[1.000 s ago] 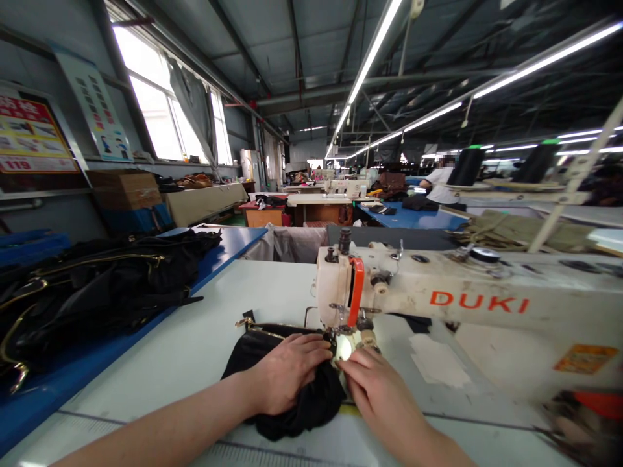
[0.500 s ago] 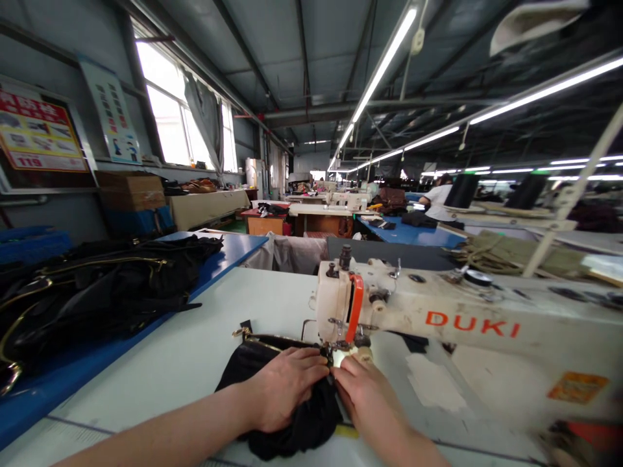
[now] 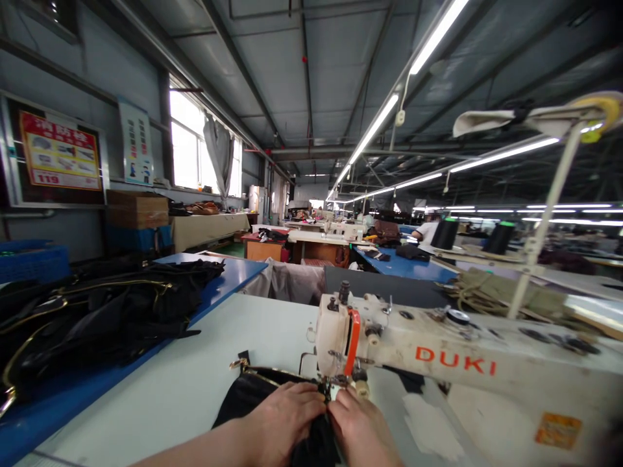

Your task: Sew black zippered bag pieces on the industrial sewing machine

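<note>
A black fabric piece with a gold zipper (image 3: 243, 397) lies on the pale sewing table (image 3: 233, 337), its edge under the needle area of a cream sewing machine (image 3: 389, 337). My left hand (image 3: 289, 415) presses on the fabric just left of the presser foot, fingers together and bent over its edge. My right hand (image 3: 357, 425) is closed at the same edge, on the near right side of the foot. The two sets of fingertips almost meet. The lower part of the fabric runs out of view below.
Black zippered pieces (image 3: 111, 305) are heaped on a blue table (image 3: 243, 266) at left. Thread cones (image 3: 444, 233) and a pale thread stand pole (image 3: 545, 220) rise behind the machine at right. Olive fabric (image 3: 516, 292) lies behind the machine arm.
The view has tilted upward, so the machine and hands sit lower in the picture. Both hands remain on the black fabric near the needle, with little visible shift against the machine.
</note>
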`<act>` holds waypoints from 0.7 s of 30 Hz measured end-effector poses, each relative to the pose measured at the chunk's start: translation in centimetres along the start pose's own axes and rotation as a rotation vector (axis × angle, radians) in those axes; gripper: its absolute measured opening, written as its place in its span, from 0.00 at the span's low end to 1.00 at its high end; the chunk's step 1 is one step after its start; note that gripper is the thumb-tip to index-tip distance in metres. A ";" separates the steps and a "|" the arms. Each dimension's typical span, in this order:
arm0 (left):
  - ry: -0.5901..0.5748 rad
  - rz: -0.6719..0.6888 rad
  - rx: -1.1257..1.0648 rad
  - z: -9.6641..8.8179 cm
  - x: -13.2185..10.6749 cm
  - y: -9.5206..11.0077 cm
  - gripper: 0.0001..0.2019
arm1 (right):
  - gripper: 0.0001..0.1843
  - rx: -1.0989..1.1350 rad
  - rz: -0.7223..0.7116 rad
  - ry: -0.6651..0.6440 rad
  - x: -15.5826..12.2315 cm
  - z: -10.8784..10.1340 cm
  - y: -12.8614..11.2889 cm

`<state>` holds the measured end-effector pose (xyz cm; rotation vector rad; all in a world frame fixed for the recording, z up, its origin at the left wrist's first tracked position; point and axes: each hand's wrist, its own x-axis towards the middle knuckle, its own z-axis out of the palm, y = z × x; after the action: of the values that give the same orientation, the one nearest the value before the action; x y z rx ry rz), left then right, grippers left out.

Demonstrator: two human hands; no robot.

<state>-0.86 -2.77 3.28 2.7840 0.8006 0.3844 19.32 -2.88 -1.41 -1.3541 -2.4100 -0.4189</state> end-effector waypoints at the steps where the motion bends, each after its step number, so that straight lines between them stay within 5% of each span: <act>1: -0.012 -0.003 -0.003 -0.2 0.0 0.1 0.25 | 0.09 -0.008 -0.001 0.012 0.0 0.2 0.0; 13: 0.000 0.009 -0.034 1.8 0.7 -1.6 0.25 | 0.07 -0.082 -0.059 0.056 0.4 1.1 0.5; 21: 0.036 0.044 -0.043 0.2 0.1 -0.4 0.23 | 0.06 -0.114 -0.084 -0.012 0.8 0.8 0.3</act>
<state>-0.94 -2.37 3.02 2.7665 0.7306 0.4555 19.09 -1.83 -1.75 -1.3078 -2.4932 -0.5796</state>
